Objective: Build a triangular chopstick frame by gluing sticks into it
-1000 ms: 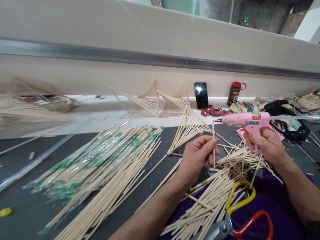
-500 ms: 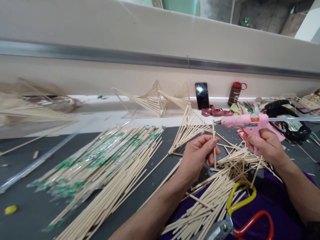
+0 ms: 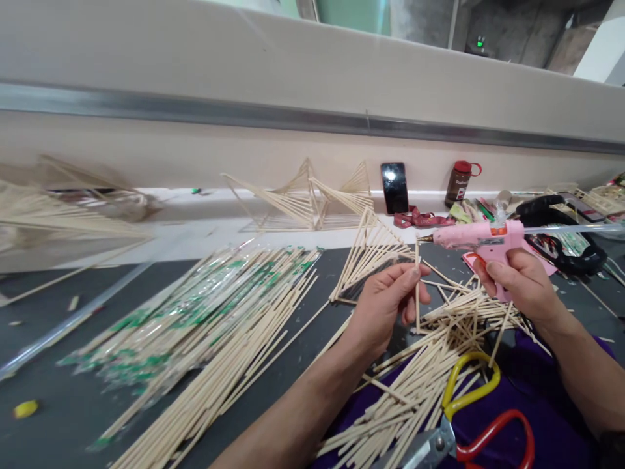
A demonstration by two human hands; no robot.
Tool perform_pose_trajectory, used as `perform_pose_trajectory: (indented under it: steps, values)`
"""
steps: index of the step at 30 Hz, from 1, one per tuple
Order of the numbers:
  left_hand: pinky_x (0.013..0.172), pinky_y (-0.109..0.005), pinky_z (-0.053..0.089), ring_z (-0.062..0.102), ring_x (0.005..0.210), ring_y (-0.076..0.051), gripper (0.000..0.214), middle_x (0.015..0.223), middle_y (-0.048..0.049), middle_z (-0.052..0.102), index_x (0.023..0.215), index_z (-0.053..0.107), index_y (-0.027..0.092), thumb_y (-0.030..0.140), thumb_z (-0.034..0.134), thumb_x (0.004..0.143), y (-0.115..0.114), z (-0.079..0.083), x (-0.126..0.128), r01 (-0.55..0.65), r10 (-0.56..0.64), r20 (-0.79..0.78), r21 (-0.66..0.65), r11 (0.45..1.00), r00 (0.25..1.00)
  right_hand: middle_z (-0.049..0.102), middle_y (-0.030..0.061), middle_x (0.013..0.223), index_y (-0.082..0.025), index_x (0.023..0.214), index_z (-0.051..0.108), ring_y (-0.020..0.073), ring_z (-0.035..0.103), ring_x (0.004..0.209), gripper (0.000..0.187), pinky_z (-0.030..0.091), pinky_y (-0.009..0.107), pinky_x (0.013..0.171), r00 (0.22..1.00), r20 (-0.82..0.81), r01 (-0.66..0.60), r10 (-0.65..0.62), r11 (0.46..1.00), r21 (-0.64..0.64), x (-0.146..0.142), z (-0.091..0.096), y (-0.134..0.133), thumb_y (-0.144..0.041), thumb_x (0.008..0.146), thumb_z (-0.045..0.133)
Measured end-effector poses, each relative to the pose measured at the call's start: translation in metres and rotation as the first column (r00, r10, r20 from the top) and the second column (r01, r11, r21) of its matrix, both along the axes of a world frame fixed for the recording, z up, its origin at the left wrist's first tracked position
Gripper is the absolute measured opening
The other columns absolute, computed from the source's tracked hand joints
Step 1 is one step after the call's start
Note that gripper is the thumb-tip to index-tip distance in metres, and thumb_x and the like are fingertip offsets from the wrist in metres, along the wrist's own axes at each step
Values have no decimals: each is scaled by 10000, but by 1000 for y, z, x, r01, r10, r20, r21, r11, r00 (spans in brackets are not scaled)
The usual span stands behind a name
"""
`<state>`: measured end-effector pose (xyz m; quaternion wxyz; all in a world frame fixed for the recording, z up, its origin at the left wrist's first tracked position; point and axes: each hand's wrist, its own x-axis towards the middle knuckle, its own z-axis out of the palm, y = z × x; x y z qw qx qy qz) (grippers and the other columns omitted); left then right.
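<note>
My left hand (image 3: 385, 305) pinches a short bamboo stick (image 3: 417, 286) and holds it upright. My right hand (image 3: 520, 285) grips a pink hot glue gun (image 3: 476, 238) by its handle, a finger on the orange trigger. The gun's metal nozzle points left and sits right at the top end of the stick. A clear glue rod sticks out of the gun's back to the right. Beneath both hands lies a loose heap of short cut sticks (image 3: 439, 352).
Long sticks and green-printed wrappers (image 3: 195, 326) spread over the dark table at the left. A flat stick panel (image 3: 366, 257) lies ahead, finished stick shapes (image 3: 307, 195) on the white ledge. Shears with yellow and red handles (image 3: 463, 417) rest on purple cloth. A phone (image 3: 393, 187) and jar (image 3: 459, 182) stand behind.
Nearly nothing has moved; the view has shifted slightly. The nozzle stays at the stick's top end and both hands keep their grip.
</note>
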<state>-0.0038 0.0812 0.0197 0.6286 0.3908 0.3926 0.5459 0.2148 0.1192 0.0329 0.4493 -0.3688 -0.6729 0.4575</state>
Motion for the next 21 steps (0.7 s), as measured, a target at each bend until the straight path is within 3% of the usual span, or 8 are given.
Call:
perform_pose_trajectory:
  steps: [7,21]
  values:
    - [357,-163,253,395,354,-27,325,539,36,606,857,668,142,440,709,735,0,-1,-1,2,-2,-27,-7,1000,1000,628,-15,649,-187,801,636,71,529,490,175,403,189,456,994,-112,-7,4,999,-31,0,-9,9,-351,856,659]
    - [372,-169,253,387,364,-30,262,535,28,604,853,705,160,402,684,757,-1,0,-1,-9,9,-37,10,1000,999,624,-18,686,-181,843,600,58,526,477,199,384,176,432,968,-251,-72,22,979,-193,-3,-1,12,-365,838,677]
